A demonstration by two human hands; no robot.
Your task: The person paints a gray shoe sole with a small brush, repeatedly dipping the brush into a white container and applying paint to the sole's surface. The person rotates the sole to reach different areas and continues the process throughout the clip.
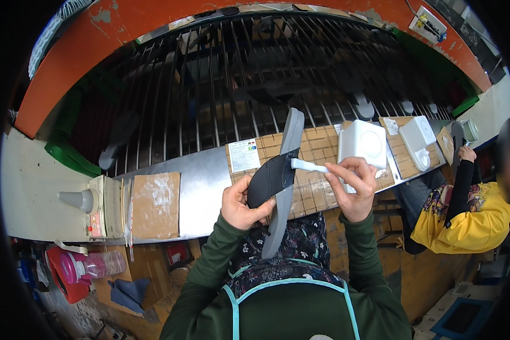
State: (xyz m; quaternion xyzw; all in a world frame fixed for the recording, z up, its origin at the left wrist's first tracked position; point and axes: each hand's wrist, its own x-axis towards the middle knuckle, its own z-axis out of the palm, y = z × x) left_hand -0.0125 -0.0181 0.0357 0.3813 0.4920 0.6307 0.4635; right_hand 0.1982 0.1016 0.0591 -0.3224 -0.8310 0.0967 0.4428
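A slide sandal with a grey sole (292,136) and a broad black strap (269,180) is tilted up on its side in front of me. My left hand (241,205) is closed on the strap, with the thumb toward the sole. Between the fingertips of my right hand (354,187) is a thin white brush (313,166). Its head meets the sandal where strap and sole join, on the right side. Just beyond my right hand stands a white plastic container (361,148) with a round top.
Metal bars (209,96) span the space beyond the bench, some sandals lying on them. A cardboard sheet (156,207) and a grey cone (76,199) are left. Another white container (418,147) stands right, near a co-worker's yellow top (470,226). A pink-capped bottle (99,266) lies lower left.
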